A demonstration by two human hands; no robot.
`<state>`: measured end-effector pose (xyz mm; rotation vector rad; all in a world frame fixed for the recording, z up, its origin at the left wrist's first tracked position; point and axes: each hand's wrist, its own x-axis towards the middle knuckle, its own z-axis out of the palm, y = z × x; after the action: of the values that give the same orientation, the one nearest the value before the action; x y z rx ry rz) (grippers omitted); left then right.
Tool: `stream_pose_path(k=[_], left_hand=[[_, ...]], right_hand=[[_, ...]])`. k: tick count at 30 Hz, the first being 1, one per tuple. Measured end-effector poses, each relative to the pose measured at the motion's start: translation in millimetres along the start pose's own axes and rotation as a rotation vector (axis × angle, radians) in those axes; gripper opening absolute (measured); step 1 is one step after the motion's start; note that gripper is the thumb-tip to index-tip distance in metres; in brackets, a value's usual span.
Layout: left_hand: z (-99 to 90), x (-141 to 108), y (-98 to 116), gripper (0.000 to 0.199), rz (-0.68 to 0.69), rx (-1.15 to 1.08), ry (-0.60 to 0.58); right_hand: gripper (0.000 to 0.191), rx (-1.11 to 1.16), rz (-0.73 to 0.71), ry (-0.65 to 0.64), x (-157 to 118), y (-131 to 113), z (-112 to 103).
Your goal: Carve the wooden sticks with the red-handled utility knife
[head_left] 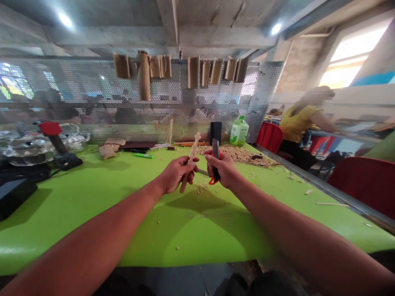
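Observation:
My left hand (179, 174) is closed around a narrow, pale wooden carving (195, 146), held tilted with its notched upper part rising above my fingers and its plain flat end below. In my right hand (227, 170) is a knife (215, 146), its blade pointing up and a red loop at the bottom of its dark handle. The blade and the carving are apart. Beneath both hands, small wood chips (200, 189) lie on the green tabletop (148, 230).
Behind my hands spreads a heap of shavings (247, 155), with a green bottle (239, 130) and a dark upright block (215, 132). A green marker-like tool (144, 156) lies left. Glass kettles (27, 150) stand far left. A person in yellow (298, 123) sits at right beside red chairs (365, 185).

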<state>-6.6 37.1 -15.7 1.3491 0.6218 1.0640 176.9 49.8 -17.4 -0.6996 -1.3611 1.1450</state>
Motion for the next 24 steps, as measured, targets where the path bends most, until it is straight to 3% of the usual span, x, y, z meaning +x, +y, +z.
stream_pose_path(k=[7,13,18,24], left_hand=[[10.4,-10,1,0.030,-0.101,0.218,-0.148],[4.2,-6,-6,0.037,-0.129,0.285,-0.161],[5.6,-4,-9,0.032,-0.135,0.199,-0.117],[-0.7,2,-4,0.028,-0.079,-0.145,0.028]], right_hand=[[0.035,0.034,-0.045,0.022,-4,-3,5],[0.036,0.091,-0.072,0.170,1,-8,1],[0.032,0.145,-0.062,0.195,6,-8,-5],[0.033,0.112,-0.023,0.149,8,-3,-8]])
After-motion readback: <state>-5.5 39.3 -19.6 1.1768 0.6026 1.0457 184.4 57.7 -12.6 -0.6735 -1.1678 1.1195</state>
